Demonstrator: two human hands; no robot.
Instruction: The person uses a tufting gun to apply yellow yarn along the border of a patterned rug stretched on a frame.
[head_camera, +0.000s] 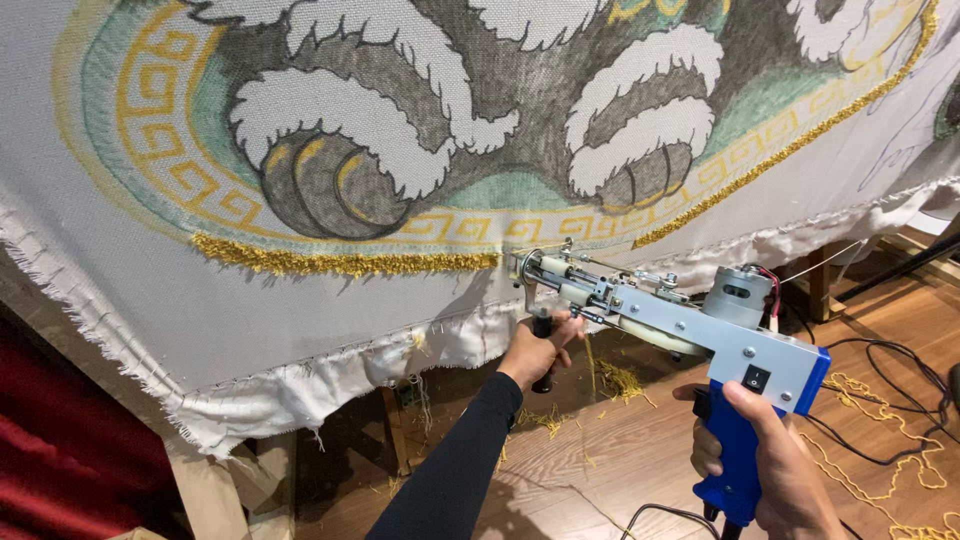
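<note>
Tufting gun (660, 315), needle at the cloth's (130, 270) gold border (340, 263), ten o'clock from the grip; left hand (540, 350) closed on its front handle, right hand (760, 460) clasping the blue grip; risk: a tilted needle could tear the cloth; loose yarn (880, 440) at three o'clock may snag.

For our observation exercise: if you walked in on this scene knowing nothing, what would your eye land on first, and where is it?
First, the large white stretched cloth filling the upper picture, printed with grey-and-white shapes and a yellow key-pattern border, a tufted gold yarn strip along its lower edge. Next, the blue-handled metal tufting gun at lower right, tip against the cloth; the right hand holds its blue grip, the left hand its black front handle. Yellow yarn scraps litter the wooden floor.
</note>
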